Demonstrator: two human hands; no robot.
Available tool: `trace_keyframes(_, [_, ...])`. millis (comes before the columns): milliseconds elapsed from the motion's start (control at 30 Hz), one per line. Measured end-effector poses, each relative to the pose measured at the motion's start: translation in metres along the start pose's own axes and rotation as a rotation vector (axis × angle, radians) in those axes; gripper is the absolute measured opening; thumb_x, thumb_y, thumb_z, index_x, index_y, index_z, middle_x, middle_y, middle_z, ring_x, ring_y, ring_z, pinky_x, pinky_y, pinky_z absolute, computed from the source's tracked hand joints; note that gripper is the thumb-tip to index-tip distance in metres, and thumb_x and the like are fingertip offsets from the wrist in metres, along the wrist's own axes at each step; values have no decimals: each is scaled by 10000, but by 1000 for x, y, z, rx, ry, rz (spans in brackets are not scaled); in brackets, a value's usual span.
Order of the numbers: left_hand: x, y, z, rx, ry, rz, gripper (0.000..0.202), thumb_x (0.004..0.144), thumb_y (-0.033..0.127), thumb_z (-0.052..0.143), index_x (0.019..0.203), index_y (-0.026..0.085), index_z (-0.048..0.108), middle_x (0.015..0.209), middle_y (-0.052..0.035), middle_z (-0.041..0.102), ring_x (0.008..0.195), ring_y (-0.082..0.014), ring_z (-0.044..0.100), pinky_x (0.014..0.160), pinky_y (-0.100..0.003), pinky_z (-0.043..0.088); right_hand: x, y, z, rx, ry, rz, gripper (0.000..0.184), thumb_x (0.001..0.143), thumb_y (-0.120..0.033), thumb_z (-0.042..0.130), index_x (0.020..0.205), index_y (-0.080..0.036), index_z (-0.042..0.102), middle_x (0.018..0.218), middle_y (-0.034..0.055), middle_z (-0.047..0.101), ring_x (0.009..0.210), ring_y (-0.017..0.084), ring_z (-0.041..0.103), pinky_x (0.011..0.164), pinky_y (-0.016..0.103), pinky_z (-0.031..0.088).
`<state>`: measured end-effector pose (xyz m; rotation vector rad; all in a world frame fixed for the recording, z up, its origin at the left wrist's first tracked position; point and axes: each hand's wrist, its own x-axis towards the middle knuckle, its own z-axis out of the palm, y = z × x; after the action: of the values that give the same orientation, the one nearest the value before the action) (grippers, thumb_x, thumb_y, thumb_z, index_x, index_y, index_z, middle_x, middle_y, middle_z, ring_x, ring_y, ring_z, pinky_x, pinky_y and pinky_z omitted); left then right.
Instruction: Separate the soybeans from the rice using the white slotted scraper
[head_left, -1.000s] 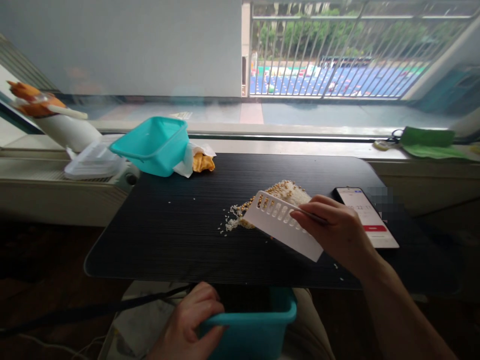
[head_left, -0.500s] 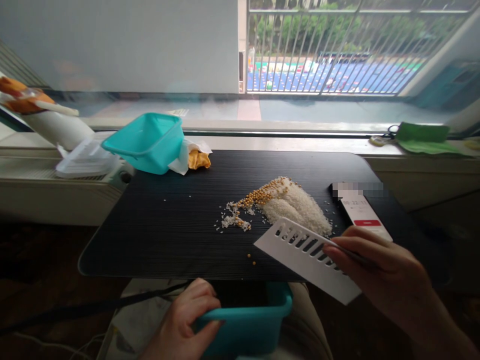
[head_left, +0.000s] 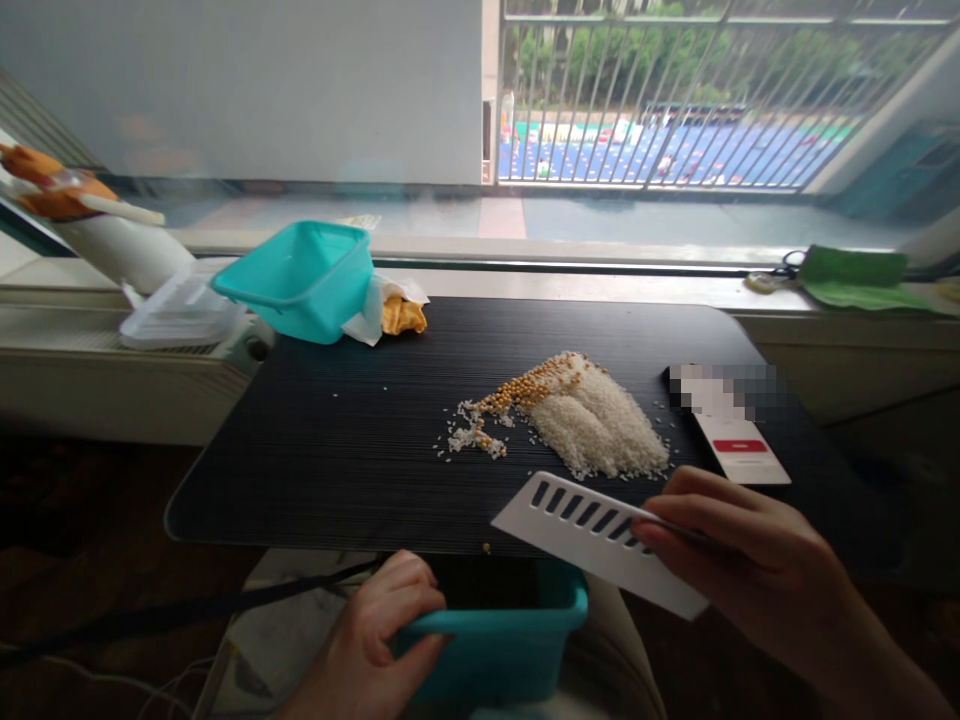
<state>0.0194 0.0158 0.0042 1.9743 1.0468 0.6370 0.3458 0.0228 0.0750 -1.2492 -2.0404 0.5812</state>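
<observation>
My right hand grips a white slotted scraper, held tilted near the table's front edge. Its row of long slots faces up, and my fingers cover its right end. My left hand is closed on the rim of a teal plastic bin, which sits on my lap under the table edge; its inside is dark. Beyond the scraper lies a heap of white rice. Yellow soybeans cover the heap's left slope and trail leftward among loose grains. A stray soybean lies at the front edge.
The black table has rounded corners. A second teal bin stands at its back left, beside a crumpled yellow cloth with white paper. A phone lies at the right. Green cloth is on the windowsill.
The scraper in my right hand has come down and nearer, to the table's front edge. Two stray soybeans farther in are gone; one shows at the edge. My left hand keeps its hold.
</observation>
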Motion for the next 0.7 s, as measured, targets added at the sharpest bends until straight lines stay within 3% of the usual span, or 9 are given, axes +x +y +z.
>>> trace_keyframes(233, [2, 0, 1, 7, 21, 34, 208, 867, 74, 564, 720, 190, 654, 730, -21, 651, 736, -168, 645, 654, -223, 507, 7, -7, 4, 24, -119, -28, 122, 966, -180, 598, 909, -179, 706, 716, 4, 545, 539, 79, 520, 454, 211, 376])
trace_keyframes(467, [1, 2, -1, 46, 1, -10, 196, 845, 93, 584, 722, 187, 705, 734, -31, 657, 714, -174, 660, 637, -230, 523, 27, 8, -3, -199, 223, -53, 82, 904, -146, 679, 843, -200, 677, 744, 3, 589, 570, 88, 518, 491, 210, 410])
trace_keyframes(700, [0, -1, 1, 36, -2, -5, 197, 855, 96, 568, 729, 172, 699, 739, -36, 649, 735, -172, 659, 653, -227, 514, 36, 12, -2, -178, 136, -46, 111, 924, -170, 664, 816, -192, 672, 745, 2, 581, 575, 84, 508, 497, 215, 397])
